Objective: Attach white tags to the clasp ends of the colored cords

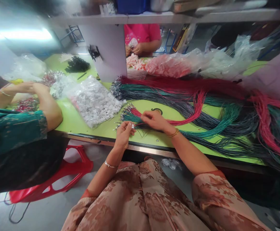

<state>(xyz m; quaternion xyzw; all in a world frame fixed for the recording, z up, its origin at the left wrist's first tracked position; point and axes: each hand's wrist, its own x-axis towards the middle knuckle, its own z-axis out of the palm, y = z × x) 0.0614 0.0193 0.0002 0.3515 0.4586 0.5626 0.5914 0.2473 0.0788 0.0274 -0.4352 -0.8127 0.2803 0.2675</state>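
My left hand (pixel 125 134) pinches a small white connector (pixel 132 126) near the table's front edge. Just to its right, my right hand (pixel 153 120) is over the red wires (pixel 183 122), its fingers bent together; what they hold, if anything, is too small to tell. Green wires (pixel 202 133) and black wires (pixel 226 146) run rightward from beside my hands. Their metal-tipped ends (pixel 127 112) lie just behind my left hand. A clear bag of white connectors (pixel 95 102) rests to the left of the wires.
A person's arm (pixel 47 102) is at the left, by a red stool (pixel 75 166). Behind lie more dark red wires (pixel 190 86) and a bag of pink connectors (pixel 171 65). Another person (pixel 143 38) sits across the table (pixel 70 118). A roll of tape (pixel 157 111) lies behind my right hand.
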